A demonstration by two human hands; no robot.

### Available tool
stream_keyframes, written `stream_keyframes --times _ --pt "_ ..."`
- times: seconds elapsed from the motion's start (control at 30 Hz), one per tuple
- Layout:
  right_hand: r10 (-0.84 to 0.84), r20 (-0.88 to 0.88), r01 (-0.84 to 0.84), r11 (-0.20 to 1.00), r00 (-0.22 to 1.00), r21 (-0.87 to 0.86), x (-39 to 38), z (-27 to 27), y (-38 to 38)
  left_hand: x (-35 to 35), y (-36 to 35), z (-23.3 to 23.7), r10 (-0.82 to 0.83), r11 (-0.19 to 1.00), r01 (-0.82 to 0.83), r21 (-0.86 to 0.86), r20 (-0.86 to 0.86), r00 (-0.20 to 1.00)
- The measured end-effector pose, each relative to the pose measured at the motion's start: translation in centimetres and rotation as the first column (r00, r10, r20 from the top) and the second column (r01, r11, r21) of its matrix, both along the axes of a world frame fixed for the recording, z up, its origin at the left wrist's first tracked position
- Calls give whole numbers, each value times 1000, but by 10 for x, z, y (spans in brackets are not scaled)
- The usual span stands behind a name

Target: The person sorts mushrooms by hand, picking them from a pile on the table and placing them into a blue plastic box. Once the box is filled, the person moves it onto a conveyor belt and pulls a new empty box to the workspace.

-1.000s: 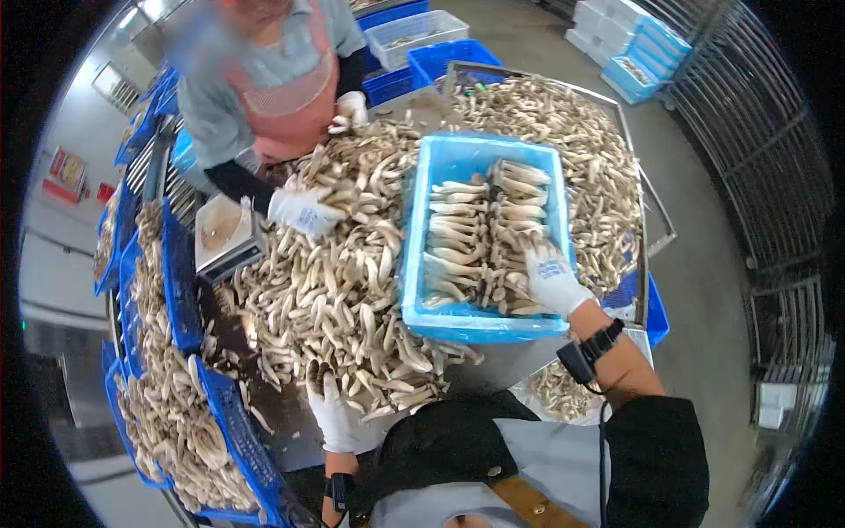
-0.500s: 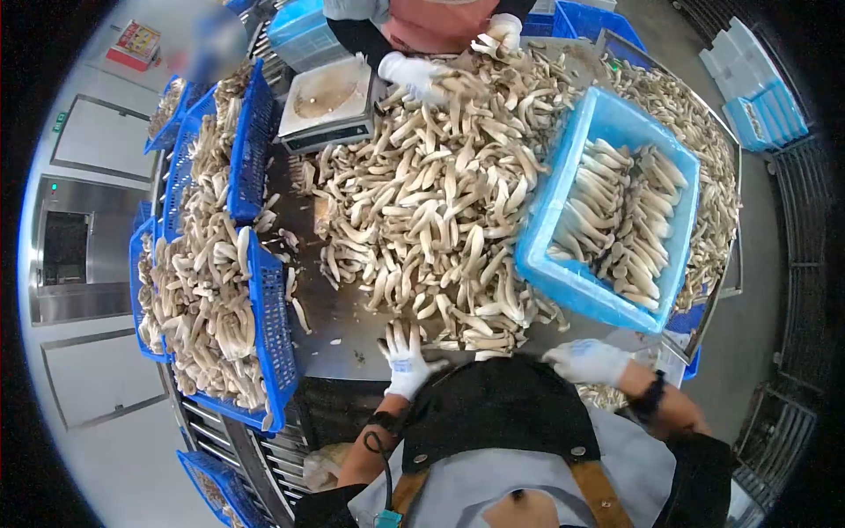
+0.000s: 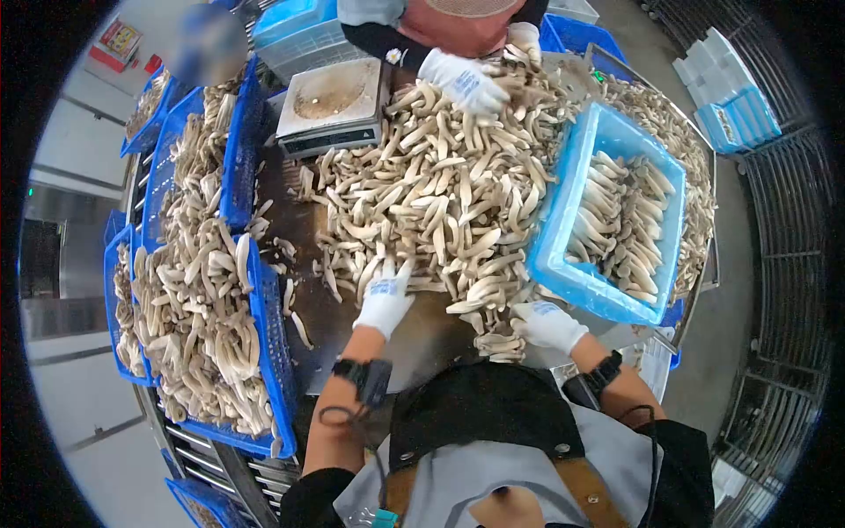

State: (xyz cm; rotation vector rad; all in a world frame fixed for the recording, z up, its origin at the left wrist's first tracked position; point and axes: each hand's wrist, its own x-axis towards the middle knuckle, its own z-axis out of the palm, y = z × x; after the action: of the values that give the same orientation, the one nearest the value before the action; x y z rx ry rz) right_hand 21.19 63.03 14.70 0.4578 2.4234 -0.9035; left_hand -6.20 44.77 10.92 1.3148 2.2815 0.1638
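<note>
A broad heap of mushrooms (image 3: pixel 440 202), pale-stemmed with grey-brown caps, covers the middle of the metal table. My left hand (image 3: pixel 385 297), in a white glove, reaches into the heap's near edge with its fingers spread and nothing gripped. On the near right, my gloved right hand (image 3: pixel 549 326) rests against the side of a small cluster of mushrooms (image 3: pixel 499 345), its fingers stretched out toward them. Just beyond it stands a light-blue crate (image 3: pixel 576 295), in which mushrooms (image 3: pixel 620 224) lie in rows.
Blue perforated baskets (image 3: pixel 275 352) full of mushrooms line the left side. A weighing scale (image 3: pixel 331 106) sits at the far left of the table. Across from me, a co-worker's gloved hand (image 3: pixel 465 81) is over the heap. More mushrooms (image 3: pixel 700 194) lie beyond the crate.
Both my hands have moved forward from the table's near edge to the mushrooms, and my right hand has also shifted left. The co-worker's hand has moved across the far heap.
</note>
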Motion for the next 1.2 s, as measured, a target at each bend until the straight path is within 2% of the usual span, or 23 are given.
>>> stream_keyframes --times 0.03,0.1,0.13,0.2,0.23,0.33,0.37,0.4,0.43,0.47,0.53,0.6,0.63,0.7,0.73,0.77,0.8,0.87,0.97,1.0,1.1,1.17,1.2 --pt "-171 -6 169 976 985 -136 2 1 -2 5 -8 14 53 997 -53 52 0 999" --pt "-485 50 464 795 873 -391 6 10 -10 16 -10 30 79 951 -101 292 86 993" --pt "-605 -56 503 707 794 -496 19 -26 -21 29 -2 35 69 948 -134 289 226 972" --pt "-780 137 647 392 611 -654 11 -72 -43 60 18 17 16 958 -138 253 431 902" --pt "-647 16 579 670 762 -465 4 -79 -46 74 33 25 62 985 -130 110 477 877" --pt "-560 208 597 760 802 -256 -21 -38 -48 89 54 1 128 969 -211 131 464 877" --pt "-610 172 621 673 773 -401 -15 -34 -49 89 59 1 182 953 -276 122 497 848" --pt "-660 142 617 574 738 -538 -8 -30 -49 82 65 14 194 966 -259 17 613 766" --pt "-706 120 586 466 698 -663 0 -28 -50 83 62 30 224 952 -305 2 673 705" --pt "-773 163 605 326 613 -727 12 -75 -52 84 63 31 199 961 -277 10 673 712" --pt "-879 330 581 -78 344 -811 2 -82 -51 88 67 21 162 974 -225 20 632 758" --pt "-899 296 560 -70 324 -826 -1 -91 -48 94 76 -2 170 982 -185 -27 549 818" --pt "-908 278 549 -65 314 -833 -3 -95 -46 91 76 -21 184 974 -225 -27 674 715" --pt "-876 83 657 290 474 -695 -11 -45 -42 80 73 -56 184 952 -303 -41 869 460" --pt "-858 129 590 225 498 -775 -6 -47 -39 84 69 -22 195 909 -415 -42 922 333" --pt "-832 180 523 149 525 -839 -3 -40 -37 84 64 -17 227 882 -462 -95 944 239" --pt "-810 288 510 16 511 -860 3 -33 -36 83 58 -12 253 852 -501 -151 957 142" --pt "-793 395 539 -101 463 -836 9 -20 -35 86 47 -3 327 774 -563 -291 944 -38" --pt "-815 292 524 16 500 -852 21 -40 -35 99 49 -6 250 747 -636 -194 968 -2" --pt "-820 252 603 137 514 -786 23 -46 -34 100 51 -6 241 783 -590 -198 970 -5" --pt "-893 302 582 -57 334 -811 27 -56 -46 109 64 17 237 912 -410 -11 830 505" --pt "-899 363 612 -148 243 -777 34 -66 -49 119 68 -4 134 944 -271 190 530 837" --pt "-896 403 597 -221 188 -771 35 -81 -49 124 70 -22 84 944 -180 278 325 942"
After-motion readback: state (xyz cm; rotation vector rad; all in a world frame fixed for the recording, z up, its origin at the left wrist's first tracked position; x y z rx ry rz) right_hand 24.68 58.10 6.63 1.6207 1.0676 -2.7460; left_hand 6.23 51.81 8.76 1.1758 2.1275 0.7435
